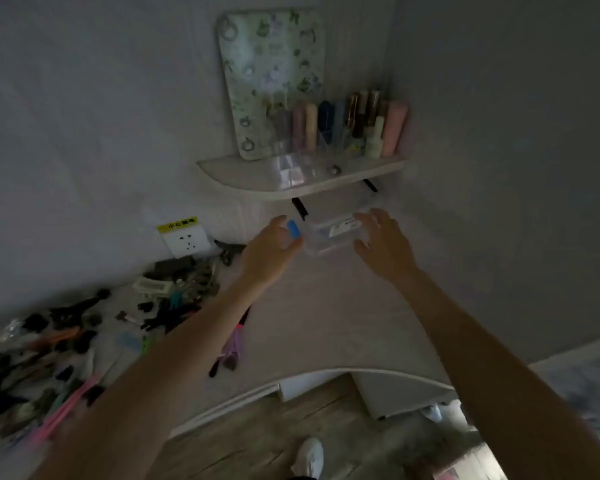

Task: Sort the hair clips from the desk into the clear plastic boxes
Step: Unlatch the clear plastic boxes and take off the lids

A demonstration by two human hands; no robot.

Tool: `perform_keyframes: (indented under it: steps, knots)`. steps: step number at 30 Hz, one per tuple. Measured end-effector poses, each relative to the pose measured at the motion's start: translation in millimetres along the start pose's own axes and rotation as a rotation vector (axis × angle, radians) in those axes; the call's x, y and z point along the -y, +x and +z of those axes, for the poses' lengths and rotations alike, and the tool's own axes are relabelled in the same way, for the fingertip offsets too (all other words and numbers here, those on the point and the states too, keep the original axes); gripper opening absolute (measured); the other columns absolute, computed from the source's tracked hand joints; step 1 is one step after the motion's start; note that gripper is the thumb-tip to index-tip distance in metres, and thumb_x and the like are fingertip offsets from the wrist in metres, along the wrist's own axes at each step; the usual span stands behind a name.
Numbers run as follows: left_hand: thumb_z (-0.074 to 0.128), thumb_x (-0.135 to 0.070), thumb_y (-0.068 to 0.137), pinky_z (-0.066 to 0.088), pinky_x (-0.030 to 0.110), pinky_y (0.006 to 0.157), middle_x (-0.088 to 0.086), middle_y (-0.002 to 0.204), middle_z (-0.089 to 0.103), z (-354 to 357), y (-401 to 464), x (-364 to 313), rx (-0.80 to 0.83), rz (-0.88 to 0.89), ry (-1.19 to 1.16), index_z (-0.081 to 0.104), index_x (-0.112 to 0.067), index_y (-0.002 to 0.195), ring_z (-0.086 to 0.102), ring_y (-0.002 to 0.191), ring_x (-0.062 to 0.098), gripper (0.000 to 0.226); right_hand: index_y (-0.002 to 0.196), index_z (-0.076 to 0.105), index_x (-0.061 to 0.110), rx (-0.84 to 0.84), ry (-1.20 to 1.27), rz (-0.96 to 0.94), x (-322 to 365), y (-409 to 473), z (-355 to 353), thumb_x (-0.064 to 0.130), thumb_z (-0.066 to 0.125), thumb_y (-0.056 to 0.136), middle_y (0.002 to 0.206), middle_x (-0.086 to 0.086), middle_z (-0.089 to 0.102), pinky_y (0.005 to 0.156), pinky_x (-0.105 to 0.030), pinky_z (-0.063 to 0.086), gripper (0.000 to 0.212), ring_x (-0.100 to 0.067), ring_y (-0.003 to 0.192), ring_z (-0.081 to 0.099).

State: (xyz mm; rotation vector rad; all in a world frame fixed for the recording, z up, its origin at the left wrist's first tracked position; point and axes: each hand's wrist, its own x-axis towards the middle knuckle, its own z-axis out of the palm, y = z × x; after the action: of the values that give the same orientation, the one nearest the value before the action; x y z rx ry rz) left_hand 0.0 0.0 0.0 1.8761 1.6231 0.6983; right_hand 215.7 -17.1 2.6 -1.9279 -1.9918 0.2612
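Dim room, pale matte desk (326, 323) with a curved front edge, tucked into a grey wall corner, wood-grain floor below. Only one view, from the head camera, and it's pretty blurry.

Up in the corner sits a small rounded shelf (257, 178) on black brackets, carrying a flat floral-print board (271, 81) leaning on the wall and a clear organizer packed with smooth tube-shaped bottles (354, 126) in pink, blue and gold. On the wall lower left is a white socket (186, 241) with a yellow sticker above it.

The hair clips (84, 341) are a messy heap over the left side of the desk, mostly black with some pink, orange and green.

The clear plastic box (329, 235), a small rectangular one with a white label, is at the back under the shelf, right between both hands. Left hand (269, 252) pinches a small blue clip (294, 229) in its fingertips, just beside the box's left end. Right hand (383, 244) has its fingers spread and slightly bent at the box's right end; can't tell if it's actually touching.
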Motion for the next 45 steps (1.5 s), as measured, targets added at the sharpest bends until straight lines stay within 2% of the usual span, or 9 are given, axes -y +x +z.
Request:
perform_keyframes:
  steps: [7,12,17,20,26,32,37,41,45]
  knots:
    - [0.062,-0.04,0.085,0.042,0.031,0.092,0.007,0.127,0.056,29.0,55.8,-10.9,-0.037,-0.274,-0.397,0.034,-0.01,0.139,0.056,0.114,0.025,0.068,0.138,0.037,0.02,-0.061,0.226,0.219,-20.0,52.1,14.2,0.029,0.05,0.094,0.148,-0.023,0.025,0.103,-0.046,0.04,0.047,-0.038,0.129,0.038]
    - [0.066,-0.021,0.082,0.048,0.031,0.09,0.008,0.114,0.062,38.1,61.4,-10.0,-0.089,-0.248,-0.468,0.051,-0.013,0.126,0.061,0.097,0.019,0.047,0.126,0.05,0.013,-0.199,0.447,0.227,-16.6,46.2,12.2,0.019,0.054,0.091,0.133,-0.015,0.045,0.096,-0.039,0.046,0.036,-0.027,0.109,0.052]
    - [0.065,-0.015,0.077,0.053,0.026,0.076,-0.001,0.106,0.065,33.0,27.0,-0.3,-0.087,-0.071,-0.539,0.046,-0.026,0.134,0.062,0.084,0.004,0.062,0.123,0.051,0.013,-0.391,0.511,0.245,-10.2,1.0,1.7,0.019,0.058,0.09,0.119,-0.01,0.048,0.084,-0.027,0.046,0.034,-0.015,0.094,0.05]
    - [0.066,-0.025,0.071,0.055,0.034,0.082,-0.002,0.108,0.063,31.0,0.6,4.7,-0.077,-0.031,-0.574,0.045,-0.026,0.135,0.064,0.094,0.016,0.068,0.122,0.05,0.015,-0.433,0.551,0.367,-9.9,-28.5,-1.5,0.027,0.061,0.087,0.108,-0.007,0.051,0.08,-0.029,0.046,0.038,-0.016,0.089,0.053]
    - [0.07,-0.011,0.079,0.052,0.013,0.071,-0.009,0.101,0.059,35.2,-52.5,16.8,-0.037,0.02,-0.437,0.049,-0.021,0.131,0.06,0.085,0.0,0.057,0.101,0.06,0.009,-0.204,0.512,0.547,-22.5,-79.5,21.0,0.041,0.055,0.089,0.076,-0.005,0.056,0.069,-0.038,0.052,0.035,-0.031,0.074,0.063]
    - [0.065,-0.025,0.086,0.05,0.016,0.058,-0.003,0.087,0.064,64.0,-85.8,37.0,-0.014,-0.018,-0.351,0.056,-0.017,0.119,0.065,0.068,0.014,0.036,0.084,0.052,0.001,-0.077,0.342,0.565,-35.2,-119.6,49.4,0.033,0.043,0.097,0.072,-0.011,0.052,0.063,-0.036,0.041,0.035,-0.033,0.071,0.056]
    - [0.054,-0.019,0.093,0.05,0.025,0.064,0.004,0.1,0.067,77.5,-84.6,55.1,0.038,-0.055,-0.206,0.055,-0.014,0.124,0.064,0.076,0.018,0.032,0.063,0.04,0.017,0.039,0.409,0.638,-44.4,-131.9,64.2,0.029,0.038,0.097,0.064,-0.008,0.052,0.062,-0.034,0.042,0.036,-0.031,0.07,0.056]
    - [0.04,-0.011,0.097,0.045,0.035,0.057,0.015,0.093,0.07,86.4,-75.3,69.2,0.044,-0.117,-0.074,0.053,-0.011,0.128,0.063,0.069,0.026,0.034,0.07,0.05,0.014,0.128,0.483,0.715,-46.7,-128.3,71.7,0.032,0.036,0.097,0.081,-0.019,0.062,0.077,-0.044,0.052,0.035,-0.04,0.085,0.064]
    - [0.039,-0.007,0.097,0.04,0.028,0.062,0.015,0.102,0.07,88.3,-59.2,72.7,0.114,-0.072,-0.077,0.054,-0.01,0.129,0.061,0.072,0.022,0.036,0.133,0.038,0.009,0.102,0.21,0.564,-43.6,-123.1,71.3,0.039,0.046,0.093,0.133,-0.025,0.043,0.1,-0.047,0.036,0.051,-0.041,0.124,0.04]
